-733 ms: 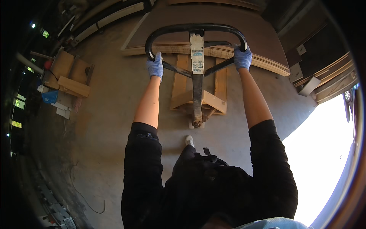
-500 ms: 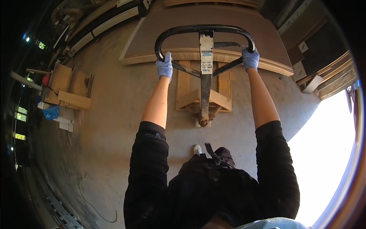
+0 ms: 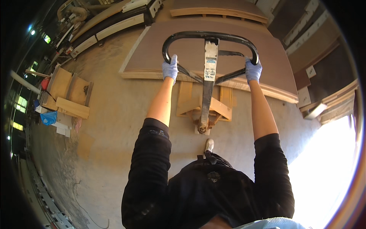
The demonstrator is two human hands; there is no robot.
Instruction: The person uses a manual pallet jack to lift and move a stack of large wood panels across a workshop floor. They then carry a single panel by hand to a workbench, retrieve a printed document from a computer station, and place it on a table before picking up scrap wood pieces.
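Both arms reach forward to the black loop handle [image 3: 211,35] of a pallet jack. My left hand [image 3: 170,70], in a thin blue glove, is closed round the handle's left side. On the opposite side my right hand [image 3: 253,71], gloved the same way, grips the lower right bend. A worn label covers the handle's central shaft [image 3: 208,91], which runs down to the yellow-brown jack body [image 3: 217,110]. Just beyond stands a low, wide stack of brown panels [image 3: 228,49] with pale edges. The jack's forks point toward it; their far ends are hidden from sight.
Another panel stack [image 3: 219,10] lies farther ahead. Boards [image 3: 326,76] are piled along the right, near a bright opening [image 3: 324,164]. At left stands a wooden cart [image 3: 65,91] with a blue bag [image 3: 48,118]. Long white-and-black machinery [image 3: 118,28] occupies the far left.
The panel stack appears nearer and lower in view, and more of the stack behind it shows. The handle sits slightly lower and to the right, with both hands still on it.
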